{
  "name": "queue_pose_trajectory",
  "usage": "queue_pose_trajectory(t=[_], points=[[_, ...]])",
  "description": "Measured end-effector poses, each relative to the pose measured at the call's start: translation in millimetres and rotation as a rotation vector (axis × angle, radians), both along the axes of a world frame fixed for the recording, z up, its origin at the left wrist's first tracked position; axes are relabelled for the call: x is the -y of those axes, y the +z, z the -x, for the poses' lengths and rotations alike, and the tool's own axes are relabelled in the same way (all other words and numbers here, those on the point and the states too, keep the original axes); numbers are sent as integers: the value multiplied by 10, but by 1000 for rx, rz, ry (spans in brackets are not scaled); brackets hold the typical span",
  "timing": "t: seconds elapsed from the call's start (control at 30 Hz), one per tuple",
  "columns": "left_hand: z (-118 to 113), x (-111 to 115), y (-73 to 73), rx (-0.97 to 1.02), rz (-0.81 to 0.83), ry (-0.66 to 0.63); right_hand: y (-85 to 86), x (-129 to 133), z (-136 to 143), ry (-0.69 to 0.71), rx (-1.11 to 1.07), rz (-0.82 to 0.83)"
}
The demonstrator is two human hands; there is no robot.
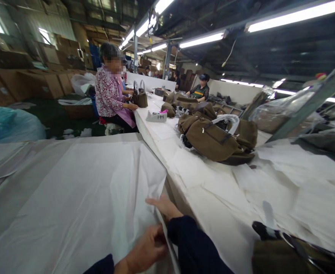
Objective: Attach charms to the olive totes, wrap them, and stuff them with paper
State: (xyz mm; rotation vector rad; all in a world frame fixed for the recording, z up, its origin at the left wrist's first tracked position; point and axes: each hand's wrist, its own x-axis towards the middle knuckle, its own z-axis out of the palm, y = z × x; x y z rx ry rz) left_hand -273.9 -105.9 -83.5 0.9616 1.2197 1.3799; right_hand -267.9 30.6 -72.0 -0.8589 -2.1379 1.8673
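Observation:
A large thin white sheet [78, 201], soft and creased like plastic film, lies spread over the table at the left. My right hand [165, 206] grips its right edge, thumb on top and the other fingers hidden beneath. Closer to me, my left hand [147, 249] has its fingers curled at the same edge, pinching the film; some fingertips are out of sight. Just right of both hands runs the edge of a long white-covered table [213, 205]. An olive-brown bag [284, 257] with dark straps lies at the lower right, apart from my hands.
Olive handbags [218, 139] with wrapped handles are piled on the long table, near a small white box [156, 116]. A co-worker in a patterned top [107, 91] sits at its left side; another person [201, 91] is farther back. A metal post [307, 102] slants at right.

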Motion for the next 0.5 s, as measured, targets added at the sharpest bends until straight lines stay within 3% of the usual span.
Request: queue_pose_trajectory(t=[0.07, 0.13, 0.27, 0.3, 0.37, 0.4, 0.43, 0.5], points=[[62, 31, -71, 5, 4, -7, -34, 56, 24, 3, 19, -16], [329, 117, -222, -71, 45, 138, -62, 44, -17, -34, 21, -69], [1347, 534, -627, -583, 382, 813, -149, -129, -222, -104, 9, -159], [1632, 689, -719, -644, 446, 918, -182, -177, -278, -117, 10, -169], [2143, 1030, -873, -743, 583, 1078, -244, -251, -376, -142, 13, -184], [2352, 1201, -935, -887, 794, 1150, -263, -271, -415, -152, 13, -189], [2525, 1362, -990, -895, 900, 1193, -265, -278, -448, -160, 7, -187], [2771, 1627, -1080, -881, 1004, 1175, -200, -253, -502, -172, -27, -162]])
